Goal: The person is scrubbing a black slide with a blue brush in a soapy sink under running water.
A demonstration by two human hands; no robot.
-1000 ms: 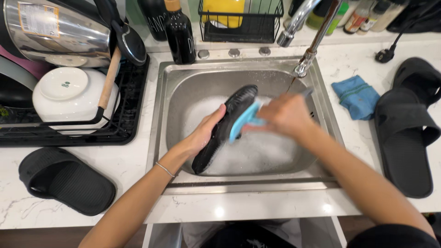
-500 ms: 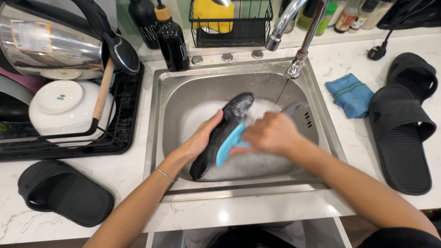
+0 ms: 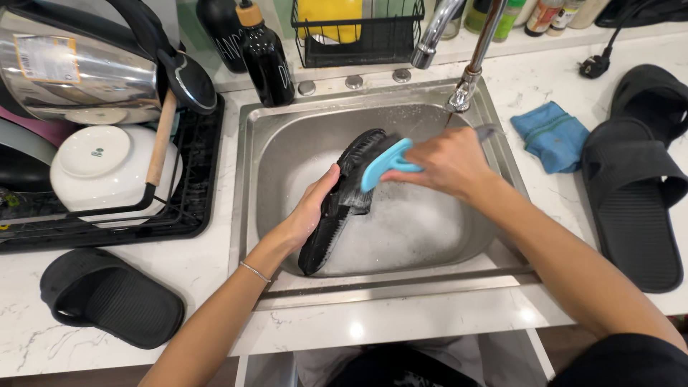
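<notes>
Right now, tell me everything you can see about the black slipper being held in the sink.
The black slipper looks like rubber or foam, with a ribbed, grooved sole turned up toward the camera. It is wet and tilted, toe end up toward the faucet, heel end low over the soapy water in the steel sink. The left hand grips its left edge about midway along. The right hand presses a light blue brush against the upper part of the sole. Its strap side faces away, hidden.

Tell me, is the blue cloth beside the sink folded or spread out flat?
Neither neatly: the blue cloth lies crumpled in a loose heap on the counter, between the sink and a black slipper.
</notes>
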